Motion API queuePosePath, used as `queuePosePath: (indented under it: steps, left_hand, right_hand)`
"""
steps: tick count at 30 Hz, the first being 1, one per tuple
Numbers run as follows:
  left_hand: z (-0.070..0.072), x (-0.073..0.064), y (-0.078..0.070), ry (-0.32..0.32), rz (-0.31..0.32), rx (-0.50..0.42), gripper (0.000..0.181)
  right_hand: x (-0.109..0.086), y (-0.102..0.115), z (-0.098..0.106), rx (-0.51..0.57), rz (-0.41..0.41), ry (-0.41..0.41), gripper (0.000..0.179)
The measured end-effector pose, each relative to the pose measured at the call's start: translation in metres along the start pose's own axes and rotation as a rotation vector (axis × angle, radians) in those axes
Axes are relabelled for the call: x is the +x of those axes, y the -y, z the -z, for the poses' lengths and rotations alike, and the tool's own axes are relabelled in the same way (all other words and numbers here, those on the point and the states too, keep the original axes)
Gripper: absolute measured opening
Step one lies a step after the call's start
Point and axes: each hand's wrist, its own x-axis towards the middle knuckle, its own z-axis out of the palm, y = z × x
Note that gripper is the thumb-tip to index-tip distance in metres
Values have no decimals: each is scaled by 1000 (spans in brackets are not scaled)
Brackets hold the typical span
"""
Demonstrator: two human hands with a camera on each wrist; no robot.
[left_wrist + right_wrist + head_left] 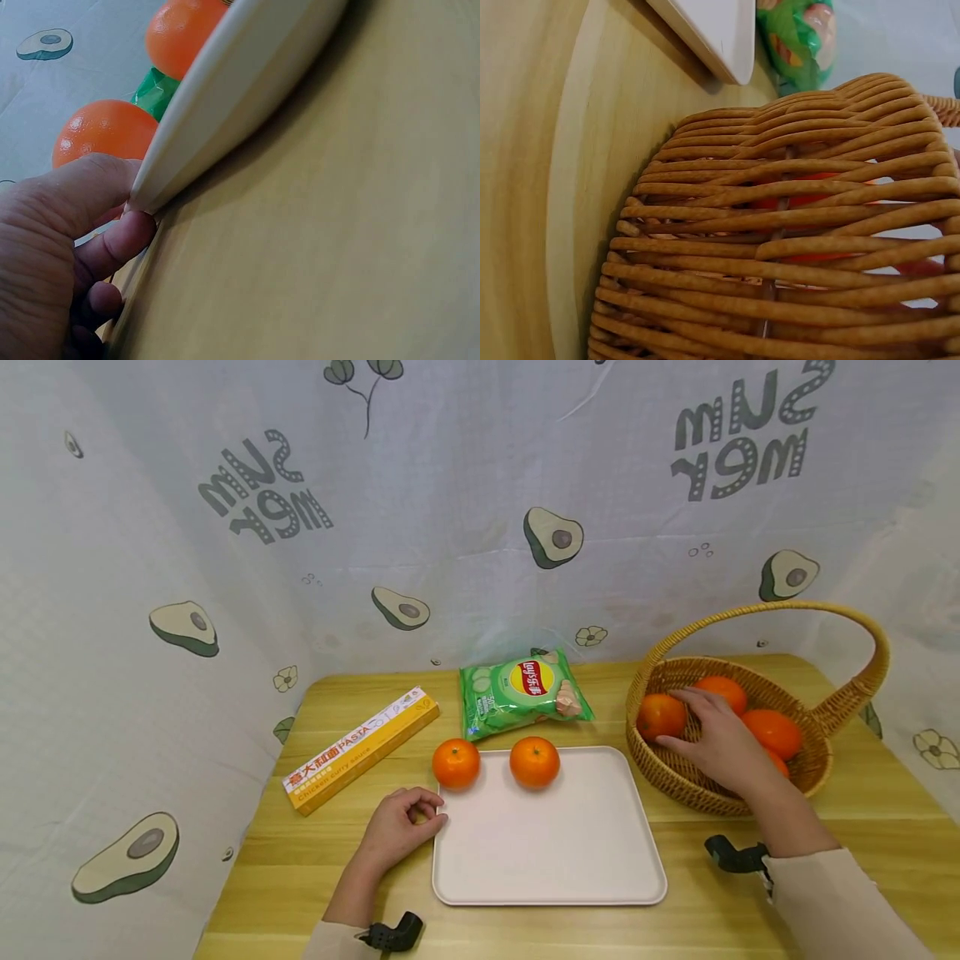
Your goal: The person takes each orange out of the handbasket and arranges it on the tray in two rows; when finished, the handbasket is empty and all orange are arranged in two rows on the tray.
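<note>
My left hand (pixel 401 828) pinches the left rim of a white rectangular tray (pixel 547 852) between thumb and curled index finger. Close by, an orange (pixel 456 764) sits at the tray's far left corner, and another orange (pixel 535 762) lies on the far edge. Reaching over the side of a wicker basket (pixel 678 785), my right hand (pixel 720 739) grips an orange (pixel 661 717) at the basket's left side. More oranges (pixel 772 733) lie in the basket around the hand. From the right wrist, the woven wall (pixel 780 225) hides most of that hand.
Behind the tray lies a green bag of chips (pixel 517 693). A yellow pasta box (pixel 362 750) is set at a slant on the left of the wooden table (pixel 300 893). The basket's tall handle (pixel 772 607) arches over its opening. A printed curtain (pixel 465 510) hangs at the back.
</note>
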Motion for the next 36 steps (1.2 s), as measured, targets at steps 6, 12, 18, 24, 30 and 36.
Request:
queuePosePath:
  steps: [6,12,18,24,30,36]
  left_hand:
    - [0,0,1,-18,-8,-6,14]
    - [0,1,0,-9,-14,-16,14]
    - [1,0,-2,6,8,-9,14]
    - [1,0,-1,5,-9,-13,15]
    - [0,1,0,3,-13,-22,15]
    - [1,0,-1,8,-5,-17,15]
  right_hand:
    - [14,-3,-1,1,-19,98,91]
    - [24,-9,-7,19,-11,123,90]
    - [26,-15,-15,34,-2,103,91]
    - [26,-17,-22,9,-14,88,88]
    - [25,-18,-26,2,-33,71,87]
    - [24,-17,-25,8,-37,77,87]
